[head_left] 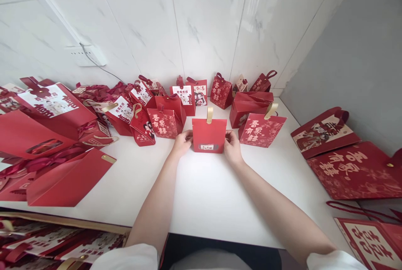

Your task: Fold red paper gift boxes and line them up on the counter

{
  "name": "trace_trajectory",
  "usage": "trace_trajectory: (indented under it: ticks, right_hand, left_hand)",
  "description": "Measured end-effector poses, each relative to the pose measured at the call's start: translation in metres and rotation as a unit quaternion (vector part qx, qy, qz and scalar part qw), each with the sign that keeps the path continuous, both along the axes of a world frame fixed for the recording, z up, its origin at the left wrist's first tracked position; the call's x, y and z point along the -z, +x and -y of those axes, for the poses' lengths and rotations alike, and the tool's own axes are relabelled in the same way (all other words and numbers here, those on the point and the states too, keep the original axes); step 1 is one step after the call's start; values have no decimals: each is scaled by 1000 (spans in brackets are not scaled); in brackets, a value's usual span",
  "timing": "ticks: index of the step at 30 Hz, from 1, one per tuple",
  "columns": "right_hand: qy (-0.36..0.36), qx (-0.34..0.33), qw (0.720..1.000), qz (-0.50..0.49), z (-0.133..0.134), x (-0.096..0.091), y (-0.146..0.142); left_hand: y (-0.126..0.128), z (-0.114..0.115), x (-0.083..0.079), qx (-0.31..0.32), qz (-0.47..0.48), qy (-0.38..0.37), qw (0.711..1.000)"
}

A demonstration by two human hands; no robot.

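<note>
A plain red gift box (209,132) with a gold strap (210,115) at its top and a small clear window low on its front stands upright on the white table. My left hand (182,142) grips its left side, and my right hand (233,146) grips the right side; both hands have their fingers closed, partly hidden behind the box edges. Close to my left hand is a patterned red gift box (163,123) with gold characters. Just beyond my right hand stands a similar patterned box (262,129) with a gold strap.
More red gift boxes line the tiled wall (207,23) at the back. Larger red boxes (67,178) crowd the left, and several bags (358,169) lean along the right. A power socket (86,55) with a grey cable is on the wall. Packed boxes (63,243) sit below the table's left edge.
</note>
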State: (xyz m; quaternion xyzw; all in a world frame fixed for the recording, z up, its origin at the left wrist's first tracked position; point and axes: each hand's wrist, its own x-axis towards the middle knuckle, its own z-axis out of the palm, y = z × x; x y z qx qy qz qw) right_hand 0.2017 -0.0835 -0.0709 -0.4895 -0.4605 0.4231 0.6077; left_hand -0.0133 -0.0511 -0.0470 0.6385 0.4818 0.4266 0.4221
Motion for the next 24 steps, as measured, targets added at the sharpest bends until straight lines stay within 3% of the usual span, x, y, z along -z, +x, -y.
trace_trajectory:
  ticks: [3, 8, 24]
  right_hand:
    - [16, 20, 1000, 0, -2, 3, -1]
    - [9, -18, 1000, 18, 1, -4, 2]
    - [-2, 10, 1000, -1, 1, -4, 3]
  left_hand:
    - [0, 2, -2, -26, -74, 28, 996]
    - [0, 5, -7, -42, -122, 50, 990]
    - [0, 7, -8, -59, -110, 48, 991]
